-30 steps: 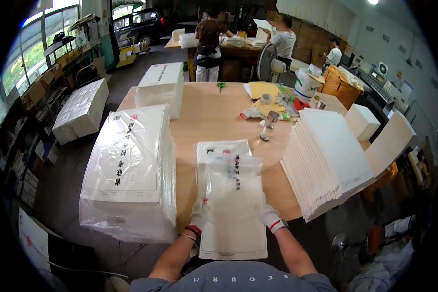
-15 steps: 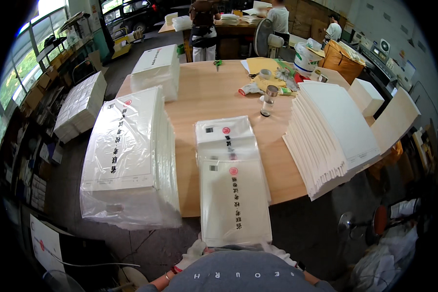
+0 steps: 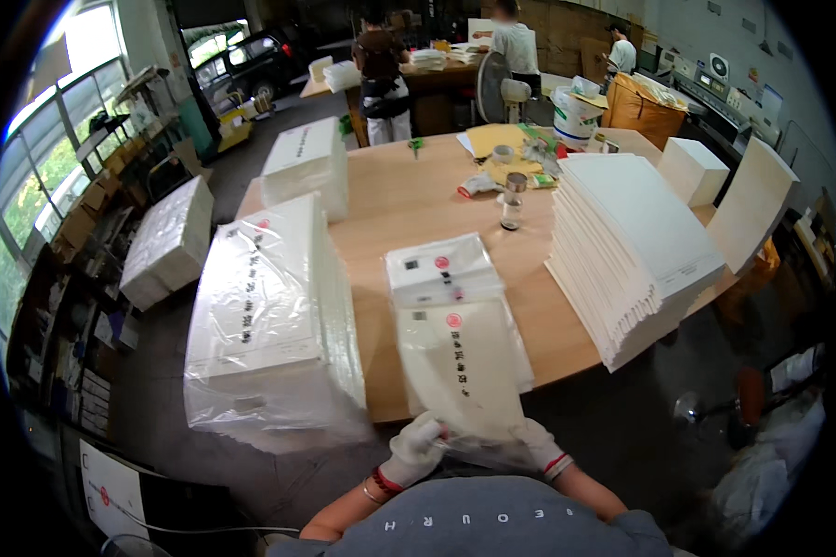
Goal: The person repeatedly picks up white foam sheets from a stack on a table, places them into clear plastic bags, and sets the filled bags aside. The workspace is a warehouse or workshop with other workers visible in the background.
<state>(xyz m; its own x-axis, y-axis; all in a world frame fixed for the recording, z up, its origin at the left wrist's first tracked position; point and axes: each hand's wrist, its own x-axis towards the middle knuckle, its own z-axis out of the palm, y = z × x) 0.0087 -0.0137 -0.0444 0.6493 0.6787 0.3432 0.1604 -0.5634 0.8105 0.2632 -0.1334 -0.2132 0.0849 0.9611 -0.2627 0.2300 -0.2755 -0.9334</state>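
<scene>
A paper packet in a clear plastic bag (image 3: 460, 371), with a red round mark and a column of black print, lies at the table's near edge. Its near end hangs over toward me. At the bag's near left corner my left hand (image 3: 416, 450), in a white glove, is closed on the plastic. My right hand (image 3: 539, 446), gloved too, grips the near right corner, its fingers partly hidden. Loose clear film stretches between both hands. Under the packet's far end lie more bagged packets (image 3: 446, 269).
Tall bagged stacks (image 3: 260, 306) stand left, another stack (image 3: 302, 162) behind them. A fanned pile of pale paper (image 3: 632, 232) leans right. Farther back are a glass bottle (image 3: 513, 204), green scissors (image 3: 416, 145) and a white bucket (image 3: 576, 116). People work at a far table (image 3: 437, 79).
Both hands have come up from low beside my body into clearer view at the bag's near corners. The packet's near end now bends, and loose film shows between the hands. My view has shifted.
</scene>
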